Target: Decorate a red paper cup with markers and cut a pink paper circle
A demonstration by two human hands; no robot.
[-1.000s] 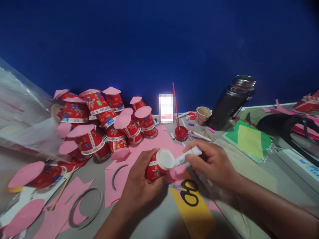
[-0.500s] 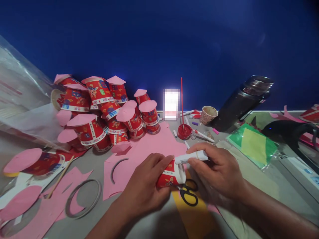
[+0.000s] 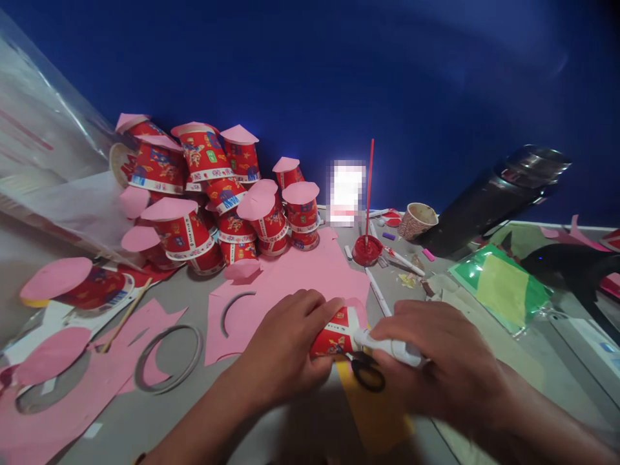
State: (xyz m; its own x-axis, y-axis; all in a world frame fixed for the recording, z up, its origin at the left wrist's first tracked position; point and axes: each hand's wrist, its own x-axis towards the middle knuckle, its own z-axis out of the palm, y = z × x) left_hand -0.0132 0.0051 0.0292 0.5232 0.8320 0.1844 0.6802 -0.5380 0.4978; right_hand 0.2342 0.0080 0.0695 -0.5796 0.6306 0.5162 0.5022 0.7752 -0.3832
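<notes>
My left hand (image 3: 288, 342) is wrapped round a red printed paper cup (image 3: 334, 330), which lies on its side with the white-banded end to the right. In my right hand (image 3: 436, 349) is a white tube (image 3: 394, 347), its narrow end against the white band of the cup. My fingers partly hide the tube, and motion smears them. Black-handled scissors (image 3: 368, 372) lie just below the cup, over a strip of yellow paper (image 3: 372, 413). Behind my hands a large pink sheet (image 3: 300, 274) spreads over the table.
Red cups with pink paper cone tops (image 3: 198, 155) are piled at the back left. A tape roll (image 3: 196, 361) and pink scraps lie in front. A red pot with a stick (image 3: 367, 250), a small cup (image 3: 419, 221) and a black flask (image 3: 489, 203) stand at the back right.
The white tube has moved down from the cup's upper rim to its right end, and my right hand has turned with it. The view has shifted slightly.
</notes>
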